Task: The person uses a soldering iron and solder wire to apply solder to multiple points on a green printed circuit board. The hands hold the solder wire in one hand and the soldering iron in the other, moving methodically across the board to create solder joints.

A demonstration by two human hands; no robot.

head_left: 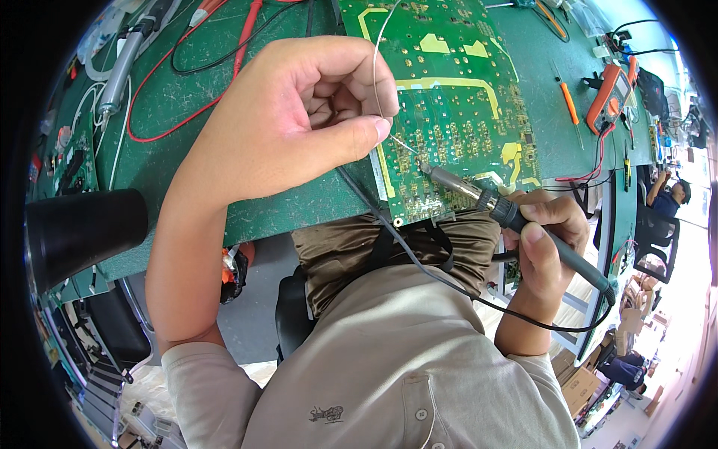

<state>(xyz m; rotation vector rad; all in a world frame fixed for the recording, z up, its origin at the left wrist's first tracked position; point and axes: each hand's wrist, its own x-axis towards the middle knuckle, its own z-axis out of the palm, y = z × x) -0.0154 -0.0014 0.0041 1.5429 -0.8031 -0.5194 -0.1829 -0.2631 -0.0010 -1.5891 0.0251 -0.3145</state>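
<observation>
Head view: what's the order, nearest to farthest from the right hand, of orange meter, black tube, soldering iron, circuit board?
1. Soldering iron: in the right hand.
2. Circuit board: ahead, to its left.
3. Orange meter: farther ahead, right side.
4. Black tube: far left.

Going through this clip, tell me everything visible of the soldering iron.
The soldering iron has a slim dark grey handle, a ridged dark collar and a dull grey, metal-looking barrel. The right hand grips the handle. It slants, tip end up-left in the picture, over the green circuit board, close to the thin wire in the left hand; whether the tip touches either is unclear. A black cable curves from its back end.
</observation>
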